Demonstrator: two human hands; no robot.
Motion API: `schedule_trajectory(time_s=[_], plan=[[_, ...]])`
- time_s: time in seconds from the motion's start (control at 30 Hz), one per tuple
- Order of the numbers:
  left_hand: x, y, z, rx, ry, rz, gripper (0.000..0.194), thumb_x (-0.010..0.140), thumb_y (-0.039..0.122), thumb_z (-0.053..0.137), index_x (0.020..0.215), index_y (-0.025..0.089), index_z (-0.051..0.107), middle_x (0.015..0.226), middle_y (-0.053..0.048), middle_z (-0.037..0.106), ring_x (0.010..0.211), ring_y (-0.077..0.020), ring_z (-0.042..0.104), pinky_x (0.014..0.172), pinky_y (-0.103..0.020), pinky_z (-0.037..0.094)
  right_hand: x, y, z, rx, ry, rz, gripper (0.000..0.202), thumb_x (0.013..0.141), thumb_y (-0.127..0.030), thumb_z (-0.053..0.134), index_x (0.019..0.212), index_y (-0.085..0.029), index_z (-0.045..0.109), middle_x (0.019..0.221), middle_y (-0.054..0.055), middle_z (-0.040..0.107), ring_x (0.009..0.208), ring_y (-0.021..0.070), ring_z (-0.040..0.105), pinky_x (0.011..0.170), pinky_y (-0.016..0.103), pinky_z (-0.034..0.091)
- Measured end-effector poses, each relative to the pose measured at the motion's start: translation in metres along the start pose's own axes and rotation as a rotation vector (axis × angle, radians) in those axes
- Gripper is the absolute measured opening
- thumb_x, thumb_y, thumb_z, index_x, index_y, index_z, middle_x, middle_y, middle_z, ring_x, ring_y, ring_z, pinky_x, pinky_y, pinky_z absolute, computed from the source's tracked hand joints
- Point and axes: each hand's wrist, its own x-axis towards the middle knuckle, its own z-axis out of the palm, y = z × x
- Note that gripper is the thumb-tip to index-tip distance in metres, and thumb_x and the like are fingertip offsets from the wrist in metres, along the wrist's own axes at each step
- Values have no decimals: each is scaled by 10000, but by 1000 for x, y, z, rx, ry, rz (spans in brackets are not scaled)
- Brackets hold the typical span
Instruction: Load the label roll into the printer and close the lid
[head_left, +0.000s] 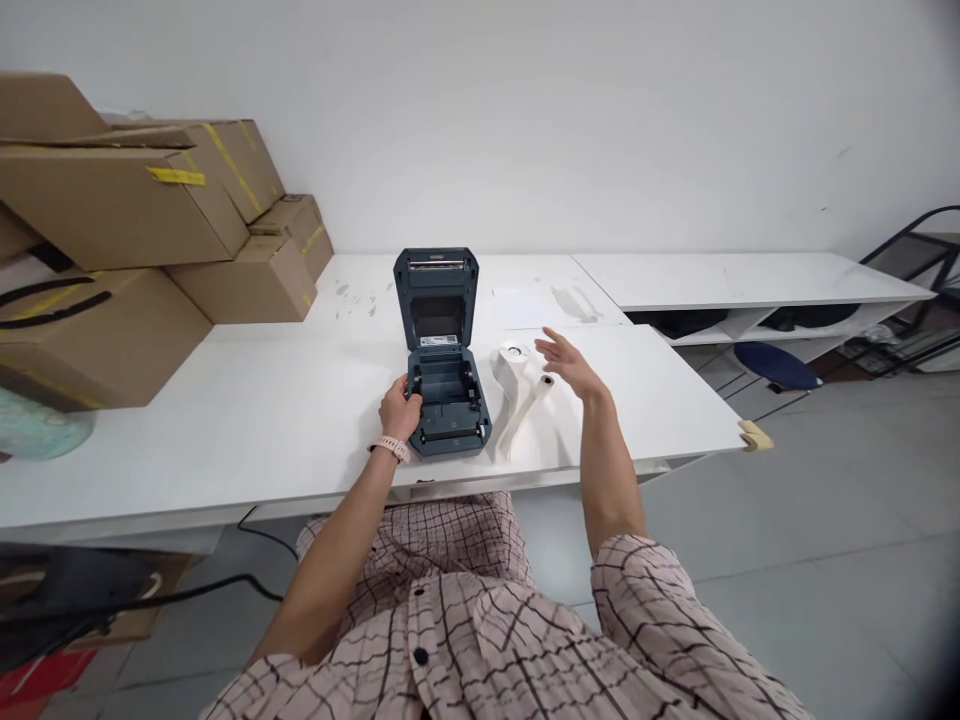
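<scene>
A dark blue-grey label printer (448, 412) sits on the white table (285, 400), its lid (438, 285) tipped up and back. My left hand (400, 410) grips the printer's left side, thumb over the rim and the other fingers mostly hidden beyond the edge. The bay inside shows no roll. To the right of the printer stands a white paper roll (513, 356) with a loose strip trailing toward the front edge. Beside it a narrow white roll (525, 412) with a dark-ended core lies slanted. Above and right of these rolls my right hand (574, 366) hovers, fingers apart, holding nothing.
Cardboard boxes (127, 210) are stacked at the left, with a pale green translucent object (45, 425) in front. A flat white sheet (525, 308) lies behind the rolls. At right are a blue stool (776, 365) and a yellowish corner guard (755, 435). Black cables hang below left.
</scene>
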Motion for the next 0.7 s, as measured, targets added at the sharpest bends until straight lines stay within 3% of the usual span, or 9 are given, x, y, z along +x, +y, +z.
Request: schedule_trajectory(time_s=[0.1, 0.2, 0.27, 0.4, 0.47, 0.57, 0.7], plan=[[1, 0, 1, 6, 10, 8, 594, 772, 179, 589, 1359, 247, 646, 1255, -45, 757, 1139, -262, 699, 1028, -386, 498, -37, 22, -11, 129, 74, 72, 963, 605, -255, 772, 1508, -331, 447, 1480, 98, 600, 1437, 313, 501, 1215, 567, 339], [1, -1, 2, -19, 16, 19, 584, 760, 166, 593, 1333, 256, 661, 1249, -42, 760, 1154, -258, 694, 1042, -382, 490, -63, 30, 3, 102, 20, 197, 867, 588, -376, 868, 1393, -269, 565, 1344, 128, 678, 1314, 338, 589, 1117, 561, 455], [1, -2, 3, -47, 21, 12, 587, 750, 163, 606, 1327, 256, 668, 1244, -52, 761, 1166, -276, 690, 1056, -404, 479, -70, 21, 18, 117, -33, 187, 731, 648, -518, 845, 1283, -226, 633, 1204, 128, 732, 1162, 323, 668, 1040, 530, 517], [1, -4, 4, -97, 27, 4, 601, 725, 168, 632, 1317, 268, 677, 1247, -59, 760, 1193, -304, 677, 1076, -443, 461, -63, -35, 43, 196, -217, -94, 731, 760, -687, 731, 1314, -226, 605, 1151, 108, 743, 1035, 285, 707, 957, 458, 553], [0, -4, 4, -116, 21, 11, 609, 726, 167, 620, 1325, 267, 669, 1261, -55, 755, 1194, -290, 678, 1076, -433, 462, -50, -70, 60, 98, -373, -230, 696, 823, -635, 712, 1369, -223, 581, 1222, 113, 723, 1075, 276, 697, 961, 434, 547], [0, -4, 4, -124, 15, 8, 627, 726, 162, 609, 1347, 239, 655, 1282, -70, 746, 1203, -282, 676, 1077, -417, 463, -21, -109, 98, -270, -533, -374, 504, 919, -433, 659, 1370, -213, 608, 1328, 116, 689, 1168, 275, 659, 1025, 435, 510], [0, -4, 5, -162, 4, 3, 647, 730, 153, 608, 1372, 223, 641, 1277, -82, 747, 1179, -290, 688, 1057, -412, 483, 3, -118, 152, -820, -574, -363, 440, 902, -165, 626, 1342, -185, 642, 1346, 138, 698, 1214, 334, 654, 1079, 505, 449]])
